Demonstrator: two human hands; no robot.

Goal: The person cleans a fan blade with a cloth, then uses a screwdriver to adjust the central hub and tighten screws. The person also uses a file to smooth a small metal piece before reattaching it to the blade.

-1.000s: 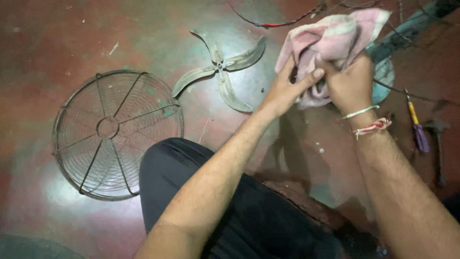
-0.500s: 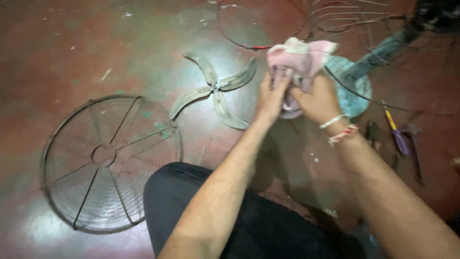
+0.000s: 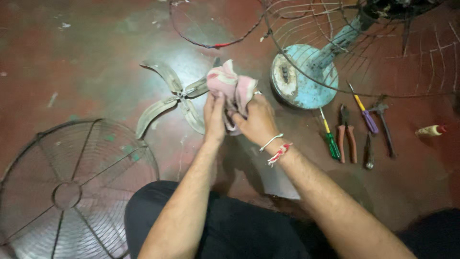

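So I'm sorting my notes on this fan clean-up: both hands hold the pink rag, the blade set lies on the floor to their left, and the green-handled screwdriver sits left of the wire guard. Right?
Not quite. The green-handled screwdriver lies on the right, beside the pliers below the blue fan base, far from the wire guard. The head view shows it. The rest stands: left hand and right hand hold the pink rag, blade set to their left.

wire fan guard [image 3: 67,192], fan blades [image 3: 175,98], blue fan base [image 3: 302,79], pliers [image 3: 346,134], screwdrivers [image 3: 330,139]
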